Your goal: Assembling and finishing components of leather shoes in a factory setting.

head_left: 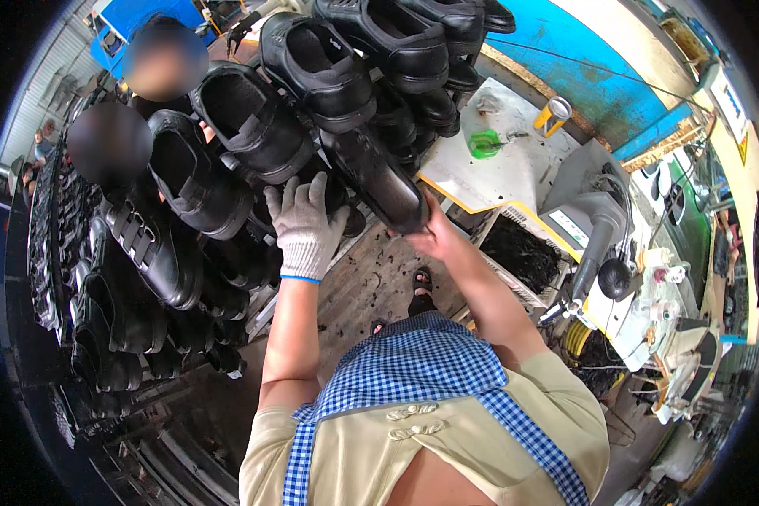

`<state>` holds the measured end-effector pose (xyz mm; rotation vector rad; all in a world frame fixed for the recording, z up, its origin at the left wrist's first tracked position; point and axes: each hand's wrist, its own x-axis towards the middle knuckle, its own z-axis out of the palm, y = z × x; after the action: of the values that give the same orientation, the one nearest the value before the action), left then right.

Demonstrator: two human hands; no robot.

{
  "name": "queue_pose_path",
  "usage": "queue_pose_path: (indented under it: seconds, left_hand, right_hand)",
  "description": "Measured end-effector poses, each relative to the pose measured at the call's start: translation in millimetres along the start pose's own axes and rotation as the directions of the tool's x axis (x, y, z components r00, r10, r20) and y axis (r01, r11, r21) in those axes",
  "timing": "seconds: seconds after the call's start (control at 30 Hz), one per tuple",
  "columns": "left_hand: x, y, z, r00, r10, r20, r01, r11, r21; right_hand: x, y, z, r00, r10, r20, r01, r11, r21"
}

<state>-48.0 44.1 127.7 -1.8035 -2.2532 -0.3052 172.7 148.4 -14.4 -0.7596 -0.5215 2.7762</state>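
Observation:
My right hand (pixel 433 228), bare, grips one end of a black shoe (pixel 378 181); the shoe slants up and away toward the rack of shoes. My left hand (pixel 302 221) wears a whitish knit glove with a blue cuff edge. Its fingers are spread and point away from me, just below the heel of a black leather shoe (pixel 257 126) on the rack; whether they touch it I cannot tell. To the right of that one sits another black shoe (pixel 316 72), and a third black shoe (pixel 196 173) is at its left.
Shoe racks with several rows of black shoes fill the left and far side. At the right stands a white worktable (pixel 489 181) with a green glue dish (pixel 485 144), a yellow can (pixel 552 116) and a grey machine (pixel 586 198). A crate (pixel 523 253) of black scraps sits below. Two people are beyond the rack.

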Motion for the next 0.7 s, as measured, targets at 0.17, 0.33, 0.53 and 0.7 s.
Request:
queue_pose_path:
  seconds: [0.17,0.33,0.53,0.7]
  left_hand:
    - [21.5,-7.4,-7.9,0.996,-0.011,0.087,0.012,1.0,-0.003]
    - [26.2,-22.0,-18.2,0.98,0.087,0.177,-0.052,0.98,-0.193]
    - [-3.1,-8.9,-47.8,0.959,-0.183,0.215,0.264,0.313,-0.912]
    - [-23.9,25.5,-71.3,0.975,-0.052,0.215,0.204,-0.166,-0.965]
  right_hand:
    - [57.7,-46.1,59.5,0.986,-0.156,-0.057,0.159,0.985,0.061]
    - [63.9,-1.4,51.6,0.936,-0.188,-0.296,0.239,0.96,0.145]
    - [-17.3,65.5,51.4,0.838,-0.444,-0.317,0.378,0.892,-0.248]
    - [-82.8,48.5,120.0,0.623,-0.78,0.064,0.706,0.525,-0.476]
